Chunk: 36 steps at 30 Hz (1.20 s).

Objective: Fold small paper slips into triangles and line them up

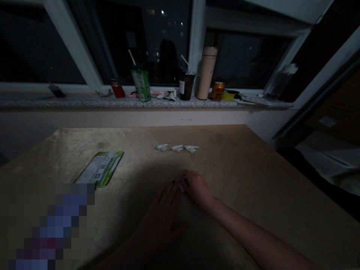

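My left hand (163,210) lies flat on the table, its outstretched fingertips at the edge of a small whitish piece (181,186) whose kind is unclear. From the other side, the curled fingers of my right hand (198,188) press together on that same piece, hiding part of it. Beyond both hands, three small triangular pieces with white and green print lie in a row: a left one (162,147), a middle one (177,148) and a right one (191,149). A flat green and white printed packet (108,168) rests to the left of my hands.
Along the granite sill (165,103) behind the table (236,165) stand a green cup (141,84), a dark cup (186,86) with a straw, a tall pinkish flask (207,73), an orange can (217,91) and a red jar (117,90). Pixelation covers the lower left.
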Tool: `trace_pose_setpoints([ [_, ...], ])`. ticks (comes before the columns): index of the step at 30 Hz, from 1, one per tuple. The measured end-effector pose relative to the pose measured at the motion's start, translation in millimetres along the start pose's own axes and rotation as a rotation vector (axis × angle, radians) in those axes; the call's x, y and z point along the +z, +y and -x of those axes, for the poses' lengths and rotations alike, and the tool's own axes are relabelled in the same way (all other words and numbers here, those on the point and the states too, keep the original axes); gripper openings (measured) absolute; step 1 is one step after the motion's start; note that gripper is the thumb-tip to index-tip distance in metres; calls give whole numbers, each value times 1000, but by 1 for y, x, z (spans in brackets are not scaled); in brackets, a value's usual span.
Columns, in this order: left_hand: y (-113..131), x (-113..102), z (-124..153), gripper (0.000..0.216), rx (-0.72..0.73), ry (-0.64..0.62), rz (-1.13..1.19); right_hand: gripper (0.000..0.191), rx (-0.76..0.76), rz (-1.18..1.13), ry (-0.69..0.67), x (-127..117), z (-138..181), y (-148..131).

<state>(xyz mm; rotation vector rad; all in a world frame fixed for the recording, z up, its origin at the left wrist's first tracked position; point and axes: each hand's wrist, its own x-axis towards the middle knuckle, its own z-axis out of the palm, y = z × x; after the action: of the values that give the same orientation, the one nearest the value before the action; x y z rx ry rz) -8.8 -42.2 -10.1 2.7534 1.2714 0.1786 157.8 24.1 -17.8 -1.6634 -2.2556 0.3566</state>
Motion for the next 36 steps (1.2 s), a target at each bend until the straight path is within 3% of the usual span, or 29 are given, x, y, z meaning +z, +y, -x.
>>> trace_pose_setpoints([
  [16, -8, -7, -2, 89, 26, -55, 63, 13, 3, 11, -3, -1, 0, -1],
  [21, -8, -4, 0, 90, 22, -40, 96, 9, 9, -110, 55, 0, 1, 4],
  [24, -8, -3, 0, 89, 26, -18, 119, 10, 20, -230, 165, -5, 3, 13],
  [26, -8, -3, 0, 86, 22, -12, 128, 23, -61, -268, 277, -11, 7, 21],
  [28, -8, -2, 0, 86, 22, -4, 130, 28, -207, -248, 273, -20, 13, 27],
  [32, -7, 1, -1, 90, 14, -2, 131, 33, -526, -118, 53, -32, 29, 32],
  [36, -6, 1, -1, 90, 13, -13, 133, 36, -589, -42, -82, -34, 39, 35],
])
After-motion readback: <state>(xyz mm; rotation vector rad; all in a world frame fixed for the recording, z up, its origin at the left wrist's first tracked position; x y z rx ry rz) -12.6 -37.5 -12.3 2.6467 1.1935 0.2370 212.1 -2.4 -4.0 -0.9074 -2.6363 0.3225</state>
